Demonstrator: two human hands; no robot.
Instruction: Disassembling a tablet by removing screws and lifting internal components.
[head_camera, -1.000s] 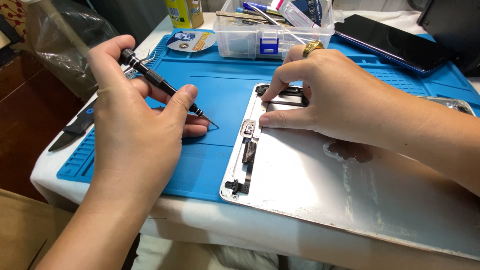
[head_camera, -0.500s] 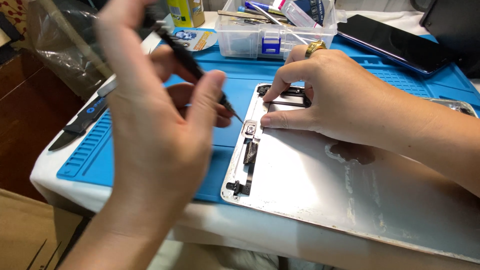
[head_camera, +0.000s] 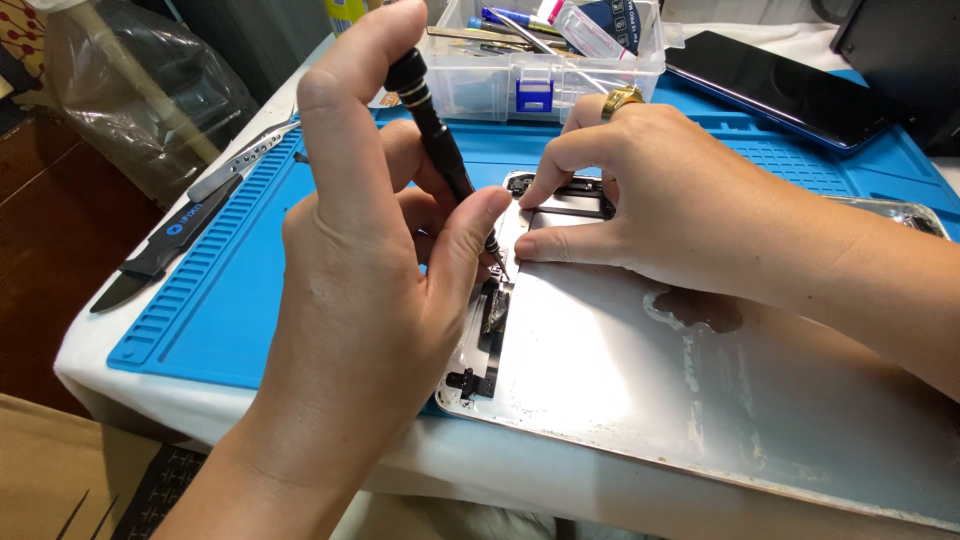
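1. The left hand (head_camera: 370, 290) grips a slim black screwdriver (head_camera: 440, 150) — index finger capping the top, thumb and fingers pinching the shaft, tip down at the top edge of the silver tablet shell (head_camera: 650, 400).
2. The right hand (head_camera: 640, 200), a gold ring (head_camera: 622, 98) on one finger, grasps nothing — its fingertips press flat on the shell just beside the tip, pinning it to the blue work mat (head_camera: 240, 290).
3. The shell lies back-up, its lower part hanging over the counter's near edge, with dark fittings (head_camera: 490, 310) along its left side.
4. By the look of it, this is the screw-driving step at that corner.
5. The next move likely calls for a plumb, steady driver and light twists while the shell stays pinned.
6. Beyond: a clear parts box (head_camera: 545, 50), a dark phone (head_camera: 790, 85), tweezers (head_camera: 240, 165) and a black pry tool (head_camera: 165, 250) at the mat's left.
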